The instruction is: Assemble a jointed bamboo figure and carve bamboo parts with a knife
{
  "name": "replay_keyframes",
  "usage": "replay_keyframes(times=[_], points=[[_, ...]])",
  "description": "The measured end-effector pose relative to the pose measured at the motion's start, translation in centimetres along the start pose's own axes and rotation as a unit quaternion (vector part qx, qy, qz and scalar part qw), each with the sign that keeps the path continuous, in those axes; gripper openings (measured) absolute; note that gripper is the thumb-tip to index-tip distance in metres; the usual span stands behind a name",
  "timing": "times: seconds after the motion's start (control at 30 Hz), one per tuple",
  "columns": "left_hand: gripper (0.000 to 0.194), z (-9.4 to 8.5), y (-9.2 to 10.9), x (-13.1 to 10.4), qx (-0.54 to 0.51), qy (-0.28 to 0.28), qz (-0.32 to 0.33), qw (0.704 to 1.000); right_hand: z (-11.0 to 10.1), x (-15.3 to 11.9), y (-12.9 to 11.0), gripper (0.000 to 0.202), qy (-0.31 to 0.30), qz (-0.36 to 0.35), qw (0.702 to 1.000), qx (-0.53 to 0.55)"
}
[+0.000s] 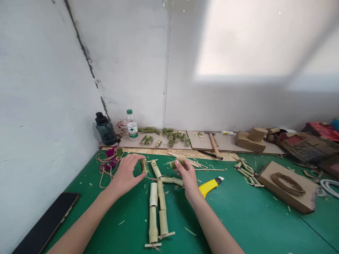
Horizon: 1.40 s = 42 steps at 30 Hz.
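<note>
Between the thumb and fingers of my left hand (127, 175) is a short green bamboo piece (144, 165), held upright. My right hand (187, 175) pinches another short bamboo piece (174, 163), tilted sideways, with frayed fibres at its left end. Below and between the hands lies a bamboo figure (161, 194), jointed from pale tubes, with a face drawn on its head. Small sticks cross the ends of its two legs, and one arm stretches right, partly behind my right hand. A yellow utility knife (209, 187) with its blade out lies right of that hand.
Several cut bamboo tubes (171, 143), a hammer (214, 145) and two bottles (106, 131) stand or lie along the back boards. Twine (103, 176) is at left, a black phone-like slab (47, 222) nearer. Cardboard (280, 197) and tied bamboo bits (248, 172) lie right.
</note>
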<state>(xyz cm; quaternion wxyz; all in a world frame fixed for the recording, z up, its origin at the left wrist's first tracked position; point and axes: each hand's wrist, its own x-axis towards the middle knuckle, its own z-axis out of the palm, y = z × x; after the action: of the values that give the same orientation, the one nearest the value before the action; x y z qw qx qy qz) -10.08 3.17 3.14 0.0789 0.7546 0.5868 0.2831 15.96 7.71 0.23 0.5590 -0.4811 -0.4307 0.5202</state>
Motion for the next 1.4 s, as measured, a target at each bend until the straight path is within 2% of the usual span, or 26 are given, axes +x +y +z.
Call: replay_keyframes(times=[0.17, 0.37, 0.53, 0.8, 0.93, 1.17, 1.4], points=[[0.042, 1.6, -2.1, 0.0, -0.010, -0.009, -0.043, 0.999, -0.1, -0.9, -0.2, 0.055, -0.015, -0.015, 0.999, -0.044], [0.040, 2.8, -3.5, -0.9, 0.047, 0.024, 0.008, 0.999, -0.4, -0.3, -0.3, 0.051, 0.004, -0.039, 0.997, -0.068], [0.041, 2.8, -3.9, -1.3, 0.060, 0.022, 0.002, 0.998, -1.0, 0.1, -0.3, 0.051, 0.027, -0.038, 0.996, -0.074], [0.031, 2.7, -3.4, -1.6, 0.043, 0.019, 0.001, 0.999, -0.8, 0.5, 0.3, 0.056, 0.035, -0.020, 0.998, -0.042], [0.038, 2.8, -2.9, -1.8, 0.043, 0.016, 0.029, 0.999, -1.0, 0.5, 0.6, 0.053, 0.043, -0.031, 0.997, -0.050], [0.039, 2.6, -2.2, -1.9, 0.016, -0.012, 0.022, 1.000, -1.1, 0.3, 0.3, 0.046, 0.043, -0.062, 0.996, -0.056], [0.029, 3.0, -1.8, -2.3, -0.004, -0.044, 0.053, 0.998, -0.5, 0.3, 0.7, 0.044, 0.034, -0.044, 0.996, -0.074]])
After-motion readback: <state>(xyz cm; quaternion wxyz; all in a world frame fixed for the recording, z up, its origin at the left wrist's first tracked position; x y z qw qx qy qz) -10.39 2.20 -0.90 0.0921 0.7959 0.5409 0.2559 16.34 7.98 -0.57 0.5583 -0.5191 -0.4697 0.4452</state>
